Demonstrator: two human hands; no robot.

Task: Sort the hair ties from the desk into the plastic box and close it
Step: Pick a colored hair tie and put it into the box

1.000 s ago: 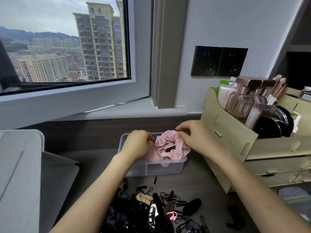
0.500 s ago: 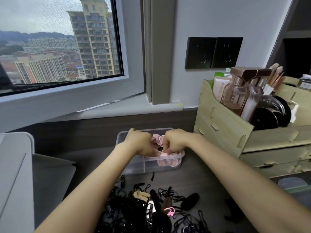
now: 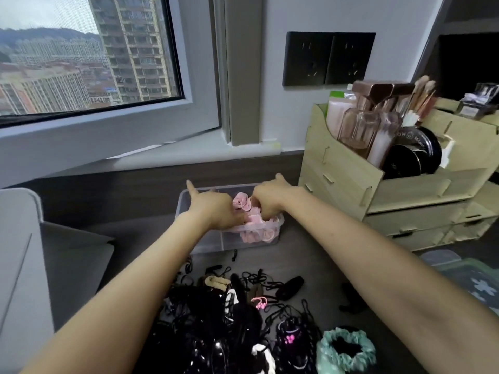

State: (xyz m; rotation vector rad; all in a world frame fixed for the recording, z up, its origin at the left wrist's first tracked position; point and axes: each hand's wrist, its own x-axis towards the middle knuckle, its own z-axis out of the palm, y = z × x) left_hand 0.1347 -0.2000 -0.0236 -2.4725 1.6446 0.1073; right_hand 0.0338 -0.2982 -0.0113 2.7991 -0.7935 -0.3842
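Dark grey worktop (image 3: 318,265) fills the lower half of the frame, w/ a pale wooden organiser (image 3: 343,179) of cosmetics at right. Lower centre: a big tangled heap of hair ties (image 3: 229,319), mostly black, plus a teal scrunchie (image 3: 345,349) at lower right, so most of the sorting looks not yet done. Just above the heap, mid-frame, the clear plastic box (image 3: 229,242) sits open w/ no lid on it. The pink scrunchie (image 3: 243,203) is in the box's right part, bunched, w/ some folds above the rim. Prob. v. light, soft & springy: it squashes w/o harm but likely puffs back up, so best pressed at the thick gathered fabric, not tugged by an edge. The thin elastics in the heap look apt to snag, so lift singly. Both forearms reach in from the bottom corners & meet over the box. Left hand (image 3: 216,209) is knuckles-up, fingers (image 3: 192,188) mostly curled down onto the pink fabric, one stuck out straight toward the box's back-left corner. Right hand (image 3: 270,201) likewise: curled into the scrunchie, one digit out toward the organiser. Fingertips are hidden in the fabric.
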